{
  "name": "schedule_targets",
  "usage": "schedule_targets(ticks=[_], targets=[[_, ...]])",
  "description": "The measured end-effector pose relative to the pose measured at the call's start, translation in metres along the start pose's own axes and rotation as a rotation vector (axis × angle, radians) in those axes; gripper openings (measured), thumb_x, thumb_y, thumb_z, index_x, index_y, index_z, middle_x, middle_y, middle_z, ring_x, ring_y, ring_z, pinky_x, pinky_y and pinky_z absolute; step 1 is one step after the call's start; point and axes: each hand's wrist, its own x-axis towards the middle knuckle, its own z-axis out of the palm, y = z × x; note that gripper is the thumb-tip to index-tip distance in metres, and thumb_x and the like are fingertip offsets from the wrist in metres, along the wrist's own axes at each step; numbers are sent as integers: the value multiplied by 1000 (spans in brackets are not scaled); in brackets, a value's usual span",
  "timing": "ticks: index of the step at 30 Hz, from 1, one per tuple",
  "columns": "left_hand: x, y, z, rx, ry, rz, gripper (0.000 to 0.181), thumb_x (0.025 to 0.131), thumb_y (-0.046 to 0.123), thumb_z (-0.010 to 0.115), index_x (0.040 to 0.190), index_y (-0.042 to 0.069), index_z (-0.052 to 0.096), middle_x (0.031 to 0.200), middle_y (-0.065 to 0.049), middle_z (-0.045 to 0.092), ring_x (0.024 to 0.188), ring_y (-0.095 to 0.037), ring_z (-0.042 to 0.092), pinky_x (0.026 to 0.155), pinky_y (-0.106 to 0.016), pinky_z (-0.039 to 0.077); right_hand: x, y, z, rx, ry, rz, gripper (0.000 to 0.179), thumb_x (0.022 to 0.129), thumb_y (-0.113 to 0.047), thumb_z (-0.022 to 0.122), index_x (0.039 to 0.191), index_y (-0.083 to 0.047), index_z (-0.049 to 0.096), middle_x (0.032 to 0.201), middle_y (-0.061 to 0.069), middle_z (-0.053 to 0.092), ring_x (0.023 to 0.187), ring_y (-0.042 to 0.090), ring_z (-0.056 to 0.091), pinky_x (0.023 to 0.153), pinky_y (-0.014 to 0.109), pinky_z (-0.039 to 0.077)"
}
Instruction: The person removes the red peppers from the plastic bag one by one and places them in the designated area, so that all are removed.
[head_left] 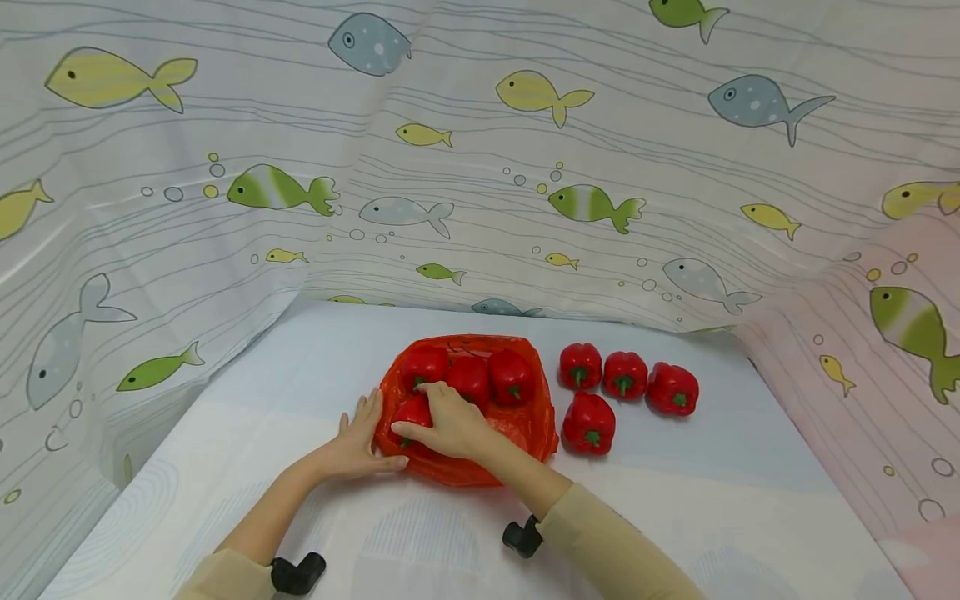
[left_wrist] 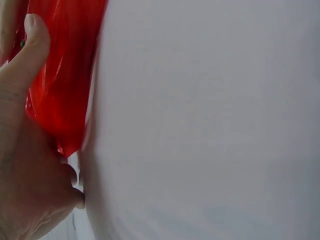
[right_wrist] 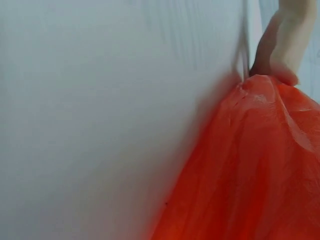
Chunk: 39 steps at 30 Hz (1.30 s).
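An orange-red plastic bag [head_left: 517,432] lies spread open on the table with several red bell peppers inside, among them a bell pepper [head_left: 512,379] at its right back. My right hand [head_left: 457,423] reaches in over the front rim and grips the bell pepper [head_left: 411,414] at the bag's left front, thumb on the near side and fingers partly hidden. My left hand [head_left: 352,446] rests against the bag's left side, thumb and fingers spread. In the left wrist view, my left hand [left_wrist: 30,175] touches the red plastic. The right wrist view shows mostly the bag's outside [right_wrist: 250,165].
Right of the bag, a group of red bell peppers stands on the white table [head_left: 720,500], including one nearer bell pepper [head_left: 589,425] close to the bag. A fish-patterned curtain [head_left: 480,167] encloses the back and both sides.
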Motion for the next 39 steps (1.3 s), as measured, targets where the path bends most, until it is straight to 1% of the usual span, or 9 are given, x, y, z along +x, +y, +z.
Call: schedule_targets(ticks=[3, 7, 12, 16, 21, 26, 30, 32, 39], targets=[[-1, 1, -1, -1, -4, -3, 123, 76, 50, 74, 147, -14, -3, 154, -34, -4, 138, -55, -9, 100, -74, -9, 0, 1, 2, 7, -13, -18, 71, 89, -60, 55, 139, -10, 45, 137, 9, 49, 125, 23, 49, 95, 46, 48], [-1, 2, -2, 1, -7, -6, 123, 77, 51, 74, 147, -14, -3, 154, -33, -5, 138, -54, -10, 101, -73, -9, -1, 0, 1, 64, -36, -23, 67, 90, -56, 58, 136, -10, 45, 134, 12, 49, 122, 24, 49, 96, 44, 47], [-1, 3, -3, -4, -10, -8, 122, 77, 50, 74, 146, -15, -4, 154, -33, -6, 138, -54, -11, 101, -73, -10, -3, 0, 0, 158, -60, 4, 66, 88, -53, 62, 134, -9, 41, 129, 13, 52, 118, 24, 51, 96, 42, 47], [0, 2, -2, -4, -9, -7, 122, 77, 49, 74, 146, -15, -4, 154, -33, -6, 138, -54, -11, 101, -73, -10, -5, 1, 2, 163, -46, 25, 71, 87, -52, 64, 136, -6, 40, 131, 13, 50, 119, 24, 50, 95, 42, 48], [0, 1, -1, -5, -3, -5, 122, 76, 49, 74, 146, -14, -4, 154, -34, -5, 138, -55, -10, 101, -73, -10, -9, 1, 0, 167, 25, 50, 77, 83, -50, 69, 139, -3, 42, 133, 12, 50, 121, 25, 49, 92, 42, 50], [1, 0, -1, 7, -1, -5, 122, 76, 50, 74, 147, -14, -3, 154, -34, -4, 138, -55, -10, 101, -73, -9, -14, 3, -10, 193, 152, 33, 82, 74, -44, 80, 137, -4, 46, 130, 9, 54, 118, 23, 52, 87, 40, 53], [1, 0, -2, 2, 0, 1, 122, 76, 49, 74, 146, -15, -3, 154, -35, -4, 138, -55, -10, 101, -73, -10, -19, 7, -20, 211, 243, -25, 83, 69, -41, 85, 134, -4, 48, 128, 7, 55, 117, 22, 53, 85, 37, 54], [1, 0, -2, 4, -1, -1, 122, 77, 48, 74, 146, -15, -3, 154, -34, -5, 138, -54, -10, 101, -73, -10, -22, 9, -24, 223, 272, -58, 82, 69, -40, 86, 133, -5, 48, 128, 6, 55, 117, 21, 53, 86, 36, 53], [1, -2, -1, -1, -7, -9, 123, 77, 49, 74, 147, -14, -5, 154, -34, -6, 139, -53, -12, 102, -71, -10, -32, 20, -30, 226, 333, -177, 82, 67, -34, 87, 133, -10, 45, 132, 1, 50, 122, 16, 48, 87, 35, 52]])
